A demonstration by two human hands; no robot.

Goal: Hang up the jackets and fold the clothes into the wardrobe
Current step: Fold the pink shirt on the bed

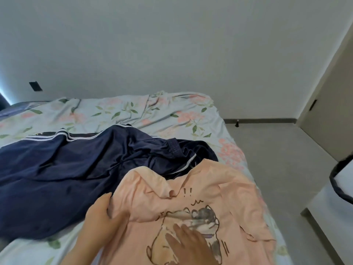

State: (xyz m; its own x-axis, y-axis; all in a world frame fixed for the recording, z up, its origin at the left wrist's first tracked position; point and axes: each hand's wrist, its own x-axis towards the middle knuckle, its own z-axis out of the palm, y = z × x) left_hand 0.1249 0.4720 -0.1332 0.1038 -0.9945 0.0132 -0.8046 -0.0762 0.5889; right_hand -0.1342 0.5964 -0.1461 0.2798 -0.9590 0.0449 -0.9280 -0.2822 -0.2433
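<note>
A peach T-shirt (219,190) with a cartoon animal print lies spread on the near right part of the bed. My left hand (99,217) grips its left edge, fingers and thumb curled round a fold of the fabric. My right hand (188,243) lies flat on the print, fingers straight, pressing the cloth down. A navy blue jacket (63,173) with white stripes lies crumpled across the bed to the left, partly under the T-shirt's top edge.
The bed (133,111) has a floral sheet and stands against a white wall. Grey floor (282,150) runs along its right side. A door (328,96) stands at the right, with a white piece of furniture (332,207) and a dark strap below it.
</note>
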